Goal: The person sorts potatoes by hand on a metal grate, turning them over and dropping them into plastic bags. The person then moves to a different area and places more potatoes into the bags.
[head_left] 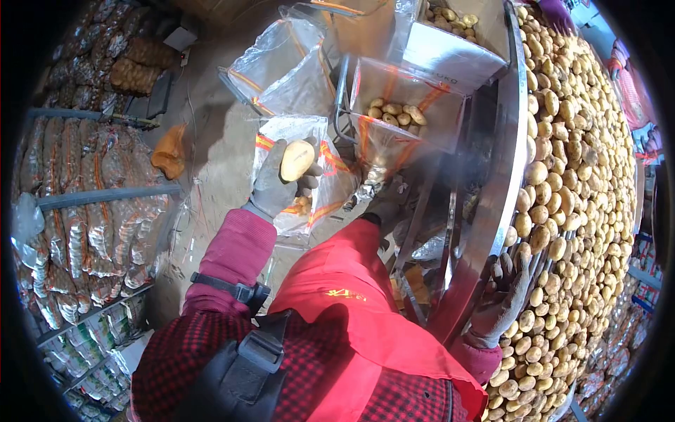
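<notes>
My left hand [271,186], in a grey glove, is closed around a large pale potato [297,161]. It hangs over a clear plastic bag [337,184] with red and orange stripes, which has a few potatoes low inside. At the metal edge of the sorting table, my right hand [503,299] is gloved too, with its fingers apart and nothing visible in it. A large pile of potatoes [576,197] lies right beside its fingers.
Another striped bag [373,133] holds several potatoes, and a further clear bag [281,67] hangs open behind. A white box [457,53] with potatoes stands at the back. Filled sacks [91,183] are stacked at left. The table's metal rim [518,126] runs along my right.
</notes>
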The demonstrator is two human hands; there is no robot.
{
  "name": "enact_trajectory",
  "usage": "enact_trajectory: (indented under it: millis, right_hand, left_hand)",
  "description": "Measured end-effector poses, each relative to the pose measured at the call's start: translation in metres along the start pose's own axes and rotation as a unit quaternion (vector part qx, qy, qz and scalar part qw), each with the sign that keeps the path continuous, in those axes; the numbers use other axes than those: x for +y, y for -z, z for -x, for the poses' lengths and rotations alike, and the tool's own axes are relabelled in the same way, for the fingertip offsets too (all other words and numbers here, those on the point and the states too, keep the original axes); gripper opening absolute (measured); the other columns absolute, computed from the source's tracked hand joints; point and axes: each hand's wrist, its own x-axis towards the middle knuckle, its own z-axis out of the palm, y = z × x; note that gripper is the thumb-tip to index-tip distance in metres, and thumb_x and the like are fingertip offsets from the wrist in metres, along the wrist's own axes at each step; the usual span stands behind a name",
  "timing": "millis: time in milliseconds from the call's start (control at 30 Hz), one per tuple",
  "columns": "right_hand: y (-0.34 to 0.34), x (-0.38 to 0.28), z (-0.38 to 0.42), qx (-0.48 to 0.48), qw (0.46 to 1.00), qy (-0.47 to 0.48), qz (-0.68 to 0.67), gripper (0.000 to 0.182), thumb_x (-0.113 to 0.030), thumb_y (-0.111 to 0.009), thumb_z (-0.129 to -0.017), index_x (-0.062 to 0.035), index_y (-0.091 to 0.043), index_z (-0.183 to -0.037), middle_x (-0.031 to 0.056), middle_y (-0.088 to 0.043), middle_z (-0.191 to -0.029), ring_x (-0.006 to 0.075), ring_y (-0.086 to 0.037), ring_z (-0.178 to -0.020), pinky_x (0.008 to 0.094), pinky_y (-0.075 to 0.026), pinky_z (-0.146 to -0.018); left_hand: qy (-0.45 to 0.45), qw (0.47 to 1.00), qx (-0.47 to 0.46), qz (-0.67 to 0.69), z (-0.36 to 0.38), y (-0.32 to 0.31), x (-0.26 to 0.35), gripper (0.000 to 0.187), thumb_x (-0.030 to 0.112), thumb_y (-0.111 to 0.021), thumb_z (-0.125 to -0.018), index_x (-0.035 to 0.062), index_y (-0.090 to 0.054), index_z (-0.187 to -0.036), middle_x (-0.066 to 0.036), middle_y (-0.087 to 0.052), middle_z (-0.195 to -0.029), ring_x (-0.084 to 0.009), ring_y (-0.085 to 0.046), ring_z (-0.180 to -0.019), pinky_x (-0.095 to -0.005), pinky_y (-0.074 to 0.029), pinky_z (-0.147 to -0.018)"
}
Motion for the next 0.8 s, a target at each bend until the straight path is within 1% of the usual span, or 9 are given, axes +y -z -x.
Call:
enact_trajectory:
  millis: [67,300,400,467,500,567,733,767,800]
  right_hand:
    - [0.007,0.003,-0.004,-0.023,1.000,0.005,-0.003,0.053,-0.037,-0.056,-0.111,-0.0027,-0.052,-0.151,0.0100,-0.067,-0.122,0.0115,-0.061,-0.092,0.0245,-0.051,-0.082]
    - [-0.024,-0.004,0.008,0.091,0.996,0.008,0.024,0.053,-0.034,-0.054,-0.112,0.0005,-0.051,-0.151,0.0069,-0.064,-0.119,0.0082,-0.049,-0.080,0.0187,-0.038,-0.063]
    - [-0.003,-0.006,-0.013,-0.028,0.997,-0.038,-0.063,0.056,-0.031,-0.061,-0.109,0.0017,-0.047,-0.151,0.0076,-0.063,-0.112,0.0099,-0.056,-0.084,0.0173,-0.049,-0.073]
    - [0.004,-0.011,-0.004,-0.054,0.957,0.067,0.276,0.045,-0.021,-0.060,-0.110,0.0018,-0.053,-0.148,0.0097,-0.068,-0.122,0.0168,-0.071,-0.098,0.0239,-0.056,-0.079]
    - [0.009,-0.014,-0.001,0.002,0.999,-0.039,-0.011,0.043,-0.022,-0.058,-0.111,0.0016,-0.056,-0.147,0.0115,-0.071,-0.124,0.0201,-0.073,-0.102,0.0301,-0.059,-0.083]
    - [0.015,-0.045,0.010,0.013,0.997,0.031,0.068,0.042,-0.025,-0.057,-0.112,-0.0027,-0.058,-0.148,0.0109,-0.072,-0.126,0.0203,-0.073,-0.103,0.0323,-0.058,-0.088]
    - [0.092,-0.106,0.061,0.182,0.956,0.207,0.104,0.047,-0.031,-0.053,-0.113,-0.0034,-0.056,-0.151,0.0139,-0.070,-0.135,0.0217,-0.071,-0.114,0.0326,-0.057,-0.092]
    - [0.114,-0.103,0.073,0.208,0.874,0.327,0.295,0.051,-0.036,-0.054,-0.112,-0.0031,-0.056,-0.151,0.0145,-0.070,-0.136,0.0221,-0.071,-0.115,0.0341,-0.057,-0.094]
    - [0.122,-0.109,0.093,0.252,0.903,0.267,0.221,0.052,-0.037,-0.053,-0.112,-0.0025,-0.055,-0.151,0.0150,-0.069,-0.136,0.0224,-0.070,-0.115,0.0346,-0.057,-0.095]
  left_hand:
    - [0.082,0.984,-0.031,0.155,-0.002,-0.004,0.006,0.066,0.059,-0.036,-0.110,0.0097,-0.058,-0.149,-0.011,-0.076,-0.106,-0.0174,-0.068,-0.075,-0.0284,-0.053,-0.060]
    - [0.062,0.992,0.046,0.096,0.002,0.036,-0.039,0.059,0.050,-0.051,-0.110,0.0106,-0.052,-0.155,-0.013,-0.072,-0.124,-0.0209,-0.072,-0.097,-0.0339,-0.061,-0.073]
    - [0.023,0.950,0.183,-0.253,-0.012,0.079,-0.086,0.059,0.038,-0.061,-0.106,0.0119,-0.049,-0.158,-0.014,-0.063,-0.143,-0.0263,-0.062,-0.130,-0.0398,-0.058,-0.096]
    - [-0.064,0.826,0.168,-0.534,-0.027,0.102,-0.103,0.062,0.034,-0.064,-0.104,0.0128,-0.047,-0.160,-0.015,-0.060,-0.149,-0.0291,-0.058,-0.136,-0.0403,-0.052,-0.107]
    - [-0.127,0.779,0.155,-0.594,-0.043,0.094,-0.109,0.063,0.032,-0.065,-0.103,0.0133,-0.046,-0.160,-0.015,-0.060,-0.149,-0.0304,-0.059,-0.134,-0.0400,-0.049,-0.111]
    - [-0.124,0.875,0.109,-0.454,-0.047,0.005,-0.055,0.062,0.026,-0.066,-0.102,0.0093,-0.048,-0.159,-0.017,-0.059,-0.150,-0.0308,-0.059,-0.135,-0.0406,-0.046,-0.114]
    - [-0.375,0.848,-0.116,-0.355,-0.062,-0.178,-0.009,0.051,0.013,-0.067,-0.100,-0.0026,-0.056,-0.147,-0.021,-0.062,-0.145,-0.0323,-0.064,-0.128,-0.0435,-0.050,-0.109]
    - [-0.413,0.838,-0.201,-0.297,-0.049,-0.219,-0.001,0.051,0.013,-0.068,-0.099,-0.0023,-0.057,-0.146,-0.021,-0.062,-0.144,-0.0333,-0.064,-0.127,-0.0448,-0.051,-0.108]
    - [-0.467,0.783,-0.271,-0.308,-0.030,-0.258,0.014,0.051,0.010,-0.069,-0.096,-0.0016,-0.059,-0.144,-0.020,-0.063,-0.142,-0.0342,-0.065,-0.126,-0.0467,-0.051,-0.107]
